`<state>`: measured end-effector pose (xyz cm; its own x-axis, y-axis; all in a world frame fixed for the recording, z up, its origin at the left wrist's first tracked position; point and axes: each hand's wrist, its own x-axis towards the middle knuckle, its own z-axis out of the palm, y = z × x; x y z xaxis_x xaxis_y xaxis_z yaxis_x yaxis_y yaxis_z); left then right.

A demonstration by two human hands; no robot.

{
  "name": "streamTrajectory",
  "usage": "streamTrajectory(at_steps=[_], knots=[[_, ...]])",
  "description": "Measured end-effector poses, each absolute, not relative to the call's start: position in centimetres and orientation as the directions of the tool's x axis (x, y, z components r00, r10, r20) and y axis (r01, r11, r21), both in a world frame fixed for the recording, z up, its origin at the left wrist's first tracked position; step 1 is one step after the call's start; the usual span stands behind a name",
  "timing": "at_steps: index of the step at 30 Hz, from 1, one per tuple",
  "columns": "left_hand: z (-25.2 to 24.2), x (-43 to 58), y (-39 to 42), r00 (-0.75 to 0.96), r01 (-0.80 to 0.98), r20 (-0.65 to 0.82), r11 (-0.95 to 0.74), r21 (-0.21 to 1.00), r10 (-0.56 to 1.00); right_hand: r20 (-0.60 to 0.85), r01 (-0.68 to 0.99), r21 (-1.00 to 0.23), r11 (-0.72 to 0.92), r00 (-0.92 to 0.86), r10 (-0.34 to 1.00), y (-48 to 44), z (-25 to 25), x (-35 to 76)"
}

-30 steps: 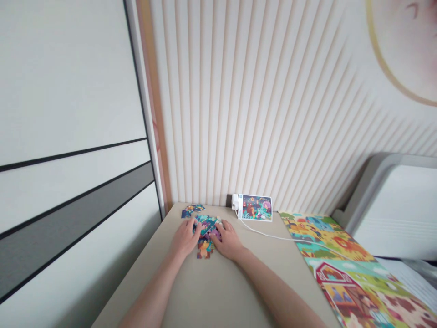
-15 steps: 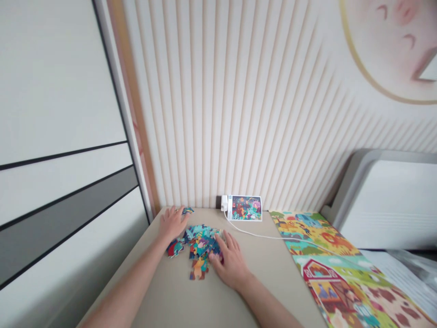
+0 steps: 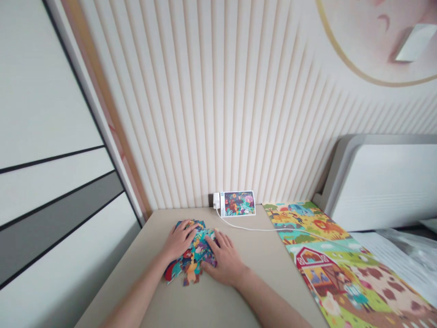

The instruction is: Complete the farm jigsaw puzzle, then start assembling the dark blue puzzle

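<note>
A heap of colourful jigsaw pieces [image 3: 191, 259] lies on the beige table [image 3: 259, 255], near its back left corner. My left hand [image 3: 179, 240] rests flat on the left side of the heap with its fingers stretched out. On the right side lies my right hand [image 3: 223, 260], palm down, fingers spread over the pieces. Neither hand grips a piece. Part of the heap is hidden under both hands.
A small puzzle picture card [image 3: 238, 203] leans on the ribbed wall at the back, beside a white charger [image 3: 216, 201] whose cable [image 3: 259, 228] runs right. A large farm-scene puzzle mat [image 3: 327, 259] covers the table's right side. A grey headboard [image 3: 382, 182] stands far right.
My left hand came back from the far corner onto the heap, drawing loose pieces in. The heap is tighter and nearer to me. The camera has tilted up and to the right.
</note>
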<state>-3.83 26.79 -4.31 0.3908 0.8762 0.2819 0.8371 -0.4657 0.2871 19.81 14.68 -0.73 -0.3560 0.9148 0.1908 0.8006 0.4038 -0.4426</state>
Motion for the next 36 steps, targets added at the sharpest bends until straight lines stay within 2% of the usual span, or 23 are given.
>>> streamTrajectory(at_steps=[7, 11, 17, 22, 25, 31, 36], knots=[[-4.0, -0.6, 22.4, 0.437, 0.822, 0.307, -0.514, 0.246, 0.846, 0.122, 0.767, -0.447, 0.46, -0.457, 0.881, 14.3, 0.8, 23.0], [-3.6, 0.7, 20.4, 0.504, 0.778, 0.29, -0.573, 0.256, 0.814, 0.046, 0.727, -0.518, 0.45, -0.502, 0.863, 14.0, 2.0, 25.3], [-1.6, 0.7, 18.7, 0.604, 0.657, 0.352, -0.697, 0.288, 0.715, 0.093, 0.695, -0.568, 0.441, -0.478, 0.873, 12.7, 2.3, 27.3], [-0.3, 0.7, 18.3, 0.537, 0.675, 0.391, -0.659, 0.332, 0.747, 0.173, 0.634, -0.57, 0.523, -0.529, 0.831, 12.8, 2.0, 27.9], [-0.2, 0.9, 18.2, 0.515, 0.684, 0.412, -0.65, 0.332, 0.752, 0.209, 0.628, -0.606, 0.488, -0.467, 0.859, 13.1, 1.7, 27.9], [-1.3, 0.5, 18.0, 0.613, 0.655, 0.333, -0.696, 0.293, 0.717, 0.154, 0.736, -0.525, 0.427, -0.411, 0.899, 13.1, 1.8, 28.3], [-1.7, 0.3, 18.3, 0.618, 0.646, 0.31, -0.691, 0.323, 0.722, 0.134, 0.709, -0.588, 0.389, -0.389, 0.912, 13.3, 2.2, 28.9]])
